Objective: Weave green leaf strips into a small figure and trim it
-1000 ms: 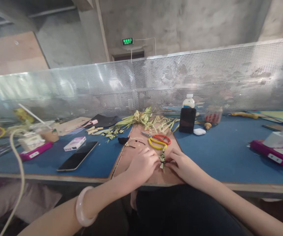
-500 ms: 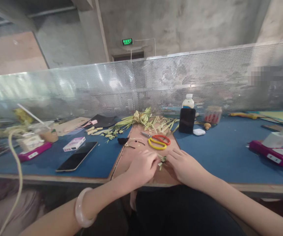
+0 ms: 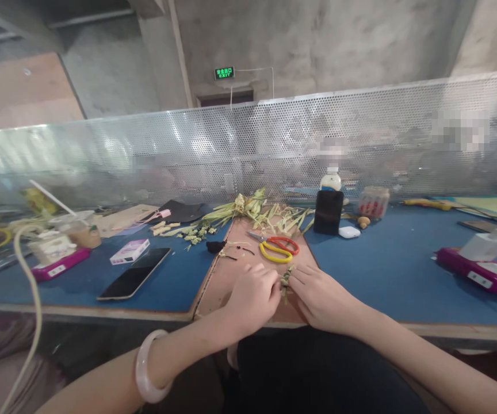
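Note:
Close to the table's front edge, my left hand (image 3: 255,293) and my right hand (image 3: 321,293) meet with curled fingers. Pinched between them is a small bunch of green plant strips (image 3: 286,280); its lower end hangs free, and the fingertips partly hide the rest. Just beyond lies a pair of scissors (image 3: 278,249) with one red and one yellow handle. Farther back, a heap of pale green leaf strips (image 3: 252,210) spreads over the brown board (image 3: 231,279). Small green plant pieces (image 3: 199,233) lie to its left.
On the left are a black phone (image 3: 136,274), a small white and purple box (image 3: 130,252) and a cup (image 3: 87,230). A dark upright slab (image 3: 328,213), a bottle (image 3: 331,179) and a white case (image 3: 349,232) stand right of centre. Perforated metal (image 3: 248,149) closes the back.
The green bunch has turned between my fingers and shows a different side. My right hand has shifted slightly left, closer to my left hand. The scissors have not moved.

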`<move>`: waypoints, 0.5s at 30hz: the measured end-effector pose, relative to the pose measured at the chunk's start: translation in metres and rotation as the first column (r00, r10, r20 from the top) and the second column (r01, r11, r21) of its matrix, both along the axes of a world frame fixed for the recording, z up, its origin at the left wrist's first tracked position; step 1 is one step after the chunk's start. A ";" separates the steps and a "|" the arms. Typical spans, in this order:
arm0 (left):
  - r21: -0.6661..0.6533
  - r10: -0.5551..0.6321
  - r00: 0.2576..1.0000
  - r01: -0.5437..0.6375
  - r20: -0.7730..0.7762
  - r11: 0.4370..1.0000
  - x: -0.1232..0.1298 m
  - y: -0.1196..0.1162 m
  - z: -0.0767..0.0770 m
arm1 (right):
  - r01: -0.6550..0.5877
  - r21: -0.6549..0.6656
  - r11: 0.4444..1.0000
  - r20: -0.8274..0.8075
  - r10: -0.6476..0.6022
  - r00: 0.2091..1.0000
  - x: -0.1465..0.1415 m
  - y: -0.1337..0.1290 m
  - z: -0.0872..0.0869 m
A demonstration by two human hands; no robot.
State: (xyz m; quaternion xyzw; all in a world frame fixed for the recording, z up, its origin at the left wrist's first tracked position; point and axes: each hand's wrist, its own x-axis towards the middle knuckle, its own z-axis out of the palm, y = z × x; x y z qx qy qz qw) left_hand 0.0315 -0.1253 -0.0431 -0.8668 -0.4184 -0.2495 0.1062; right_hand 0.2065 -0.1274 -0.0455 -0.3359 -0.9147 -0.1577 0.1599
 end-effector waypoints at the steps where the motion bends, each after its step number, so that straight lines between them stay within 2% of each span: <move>1: -0.001 -0.005 1.000 0.005 0.006 1.000 -0.001 0.000 0.000 | 0.003 -0.001 1.000 0.000 -0.003 1.000 0.001 0.000 -0.001; 4: -0.037 -0.064 0.997 0.065 0.033 0.997 -0.007 0.002 0.001 | 0.025 -0.010 1.000 -0.010 -0.025 1.000 0.004 0.001 -0.003; 7: -0.127 -0.188 0.978 0.200 0.095 0.972 -0.015 0.002 0.005 | 0.051 -0.056 0.997 -0.076 -0.055 0.996 0.004 0.001 -0.004; 11: -0.174 -0.314 0.922 0.355 0.226 0.918 -0.019 -0.001 0.011 | 0.011 -0.251 0.968 -0.295 -0.087 0.951 0.004 0.001 -0.003; 15: -0.222 -0.372 0.885 0.437 0.281 0.872 -0.016 -0.002 0.013 | -0.080 -0.443 0.893 -0.456 -0.148 0.878 0.004 0.002 0.000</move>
